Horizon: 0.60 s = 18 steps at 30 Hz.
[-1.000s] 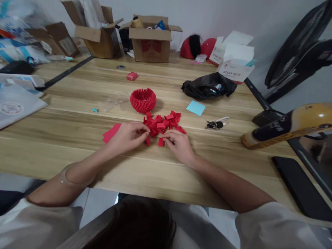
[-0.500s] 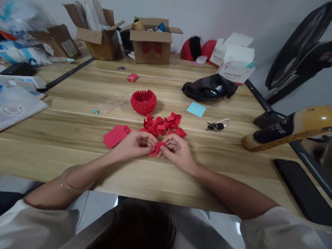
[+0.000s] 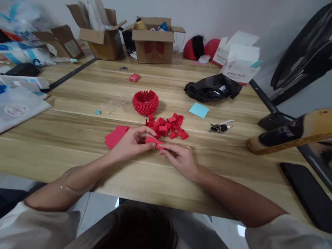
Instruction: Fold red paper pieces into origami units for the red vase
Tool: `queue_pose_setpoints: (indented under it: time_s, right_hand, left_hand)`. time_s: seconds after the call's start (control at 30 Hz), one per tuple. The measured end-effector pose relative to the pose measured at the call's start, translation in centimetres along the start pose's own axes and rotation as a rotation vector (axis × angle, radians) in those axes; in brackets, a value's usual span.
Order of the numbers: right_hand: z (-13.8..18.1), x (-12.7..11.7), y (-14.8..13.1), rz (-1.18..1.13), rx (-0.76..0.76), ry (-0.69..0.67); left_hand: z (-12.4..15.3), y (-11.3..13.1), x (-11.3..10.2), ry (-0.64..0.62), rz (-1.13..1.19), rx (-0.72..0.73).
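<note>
On the table [image 3: 72, 129], we have the pile [image 3: 163, 129] in front of the bowl [image 3: 145, 106] and the stack [image 3: 116, 137] by our L hand [image 3: 133, 141], prob. for short reach. Our L hand & R hand [image 3: 183, 158] pinch the strip [image 3: 150, 139], nearer us than the pile, prob. to steady both ends.

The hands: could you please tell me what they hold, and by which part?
A piece of red paper: the left hand grips it at its near edge, the right hand pinches its right end.
</note>
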State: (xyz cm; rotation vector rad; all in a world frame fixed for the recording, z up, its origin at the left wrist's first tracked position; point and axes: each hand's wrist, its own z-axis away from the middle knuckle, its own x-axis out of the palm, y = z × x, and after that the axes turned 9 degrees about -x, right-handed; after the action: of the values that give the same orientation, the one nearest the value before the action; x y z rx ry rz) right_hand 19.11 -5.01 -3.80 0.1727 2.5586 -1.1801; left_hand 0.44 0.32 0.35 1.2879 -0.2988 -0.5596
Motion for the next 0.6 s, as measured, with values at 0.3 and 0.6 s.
queue_pose_setpoints:
  time_s: [0.3,0.6]
  right_hand:
    - [-0.3,0.5,0.2,-0.345,0.368,0.129]
    - [-1.0,0.5,-0.2,-0.529,0.511,0.213]
  left_hand:
    - [0.4,0.1,0.5,-0.044,0.002,-0.068]
    - [0.4,0.1,1.1,-0.048,0.071,-0.088]
